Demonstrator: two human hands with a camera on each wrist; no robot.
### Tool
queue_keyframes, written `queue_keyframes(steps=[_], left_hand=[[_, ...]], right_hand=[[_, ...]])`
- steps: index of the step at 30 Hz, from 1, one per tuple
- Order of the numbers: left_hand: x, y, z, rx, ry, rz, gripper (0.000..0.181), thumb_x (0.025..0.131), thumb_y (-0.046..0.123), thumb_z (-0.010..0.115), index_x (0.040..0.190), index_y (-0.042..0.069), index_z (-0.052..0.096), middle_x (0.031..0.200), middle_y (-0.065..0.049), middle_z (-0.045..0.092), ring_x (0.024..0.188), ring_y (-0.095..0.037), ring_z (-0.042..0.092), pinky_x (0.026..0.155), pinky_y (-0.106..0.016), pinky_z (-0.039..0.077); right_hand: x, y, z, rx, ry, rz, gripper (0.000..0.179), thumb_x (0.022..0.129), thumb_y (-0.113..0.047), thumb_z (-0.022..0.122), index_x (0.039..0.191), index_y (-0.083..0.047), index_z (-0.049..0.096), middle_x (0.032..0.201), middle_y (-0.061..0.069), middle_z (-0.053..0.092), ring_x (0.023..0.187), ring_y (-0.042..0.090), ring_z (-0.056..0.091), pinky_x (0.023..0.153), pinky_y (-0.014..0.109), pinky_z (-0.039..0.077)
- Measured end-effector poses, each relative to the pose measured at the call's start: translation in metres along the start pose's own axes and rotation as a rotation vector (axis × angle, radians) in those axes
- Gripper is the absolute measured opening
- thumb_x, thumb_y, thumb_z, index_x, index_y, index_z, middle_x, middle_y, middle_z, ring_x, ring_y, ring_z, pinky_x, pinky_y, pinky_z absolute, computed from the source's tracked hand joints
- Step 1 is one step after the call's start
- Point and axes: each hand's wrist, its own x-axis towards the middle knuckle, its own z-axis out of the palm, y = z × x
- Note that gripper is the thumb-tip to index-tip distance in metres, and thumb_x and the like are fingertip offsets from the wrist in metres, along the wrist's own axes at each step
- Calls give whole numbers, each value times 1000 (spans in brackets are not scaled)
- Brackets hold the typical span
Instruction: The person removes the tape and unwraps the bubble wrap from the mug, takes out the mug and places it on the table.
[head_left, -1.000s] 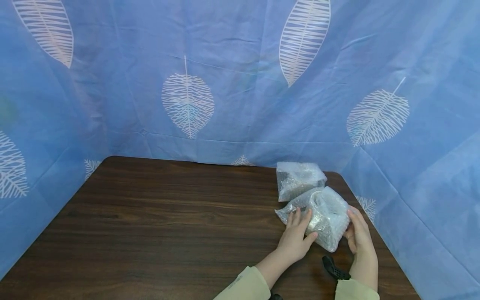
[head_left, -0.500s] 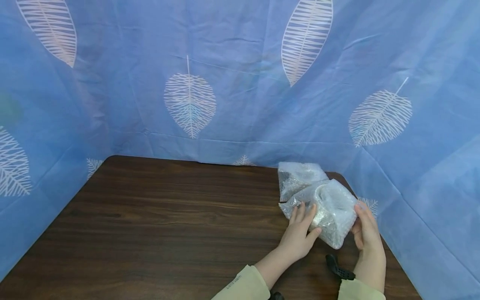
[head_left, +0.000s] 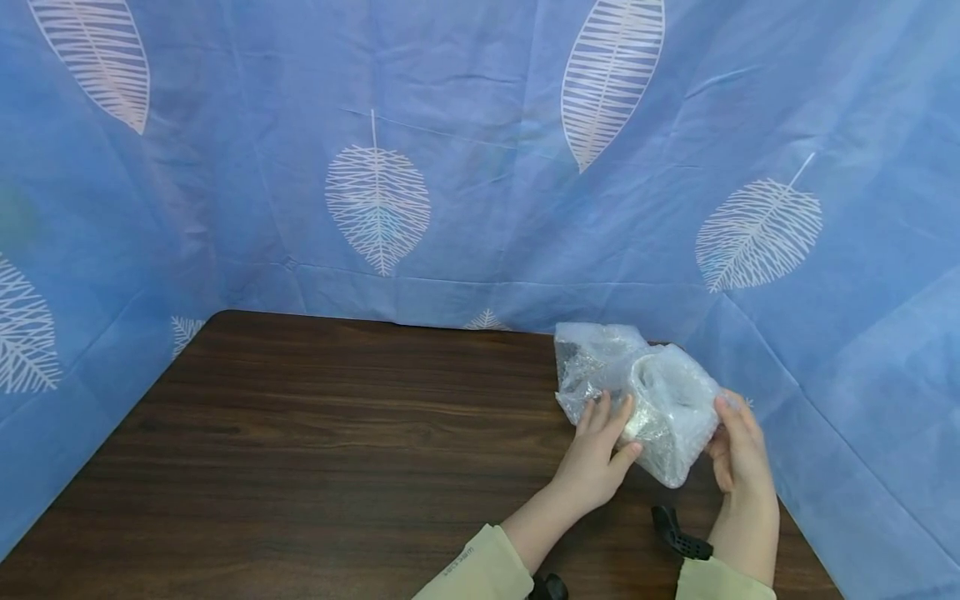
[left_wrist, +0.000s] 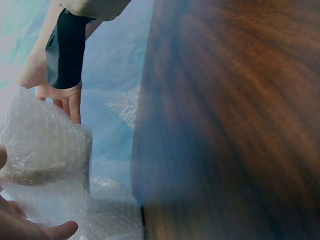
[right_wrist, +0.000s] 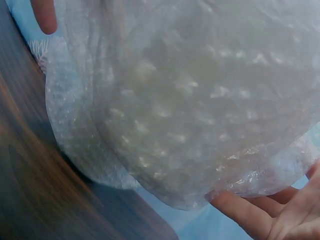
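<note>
A clear bubble-wrap package [head_left: 671,412] with a rounded, pale silvery thing inside sits tilted between both hands at the table's right side. My left hand [head_left: 596,458] lies against its left face, fingers spread and fairly straight. My right hand [head_left: 742,454] grips its right edge, fingers bent around the wrap; in the right wrist view a fingertip [right_wrist: 225,200] meets the lower rim. Behind it stands a second bubble-wrapped package [head_left: 588,350], partly covered by the first. The left wrist view shows the held package [left_wrist: 45,155] close up.
The dark wood-grain table [head_left: 300,450] stretches far to the left, its far right corner close by the packages. A blue leaf-print cloth [head_left: 465,208] hangs along the back and sides. A black wrist strap [head_left: 678,537] sits at the right wrist.
Both hands have shifted the near package away and slightly to the right, so it now overlaps more of the second package. The second package has stayed in place.
</note>
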Motion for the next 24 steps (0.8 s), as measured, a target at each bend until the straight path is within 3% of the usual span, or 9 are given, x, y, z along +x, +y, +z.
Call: queue_keyframes(steps=[7,17,24], left_hand=[[1,4,-15,-12,12,-12,57,102,36,44,153,30,19,158,-7,10,144,-30,6,105,-56,29],[1,2,-33,-46,32,-17,56,102,36,43,153,31,20,158,-6,10,144,-28,4,105,-59,27],[-1,2,-49,-60,35,-12,56,103,34,44,153,32,20,158,-6,9,144,-29,3,103,-63,25]], right_hand=[[3,-5,19,28,67,39,16,100,-13,51,101,-16,67,83,-1,63,62,10,62,48,24,51],[4,-7,43,-22,122,50,11,98,-16,54,102,-17,65,82,-1,62,63,9,62,49,24,51],[5,-6,61,-22,196,70,6,97,-19,58,99,-16,63,88,1,57,62,10,60,50,24,50]])
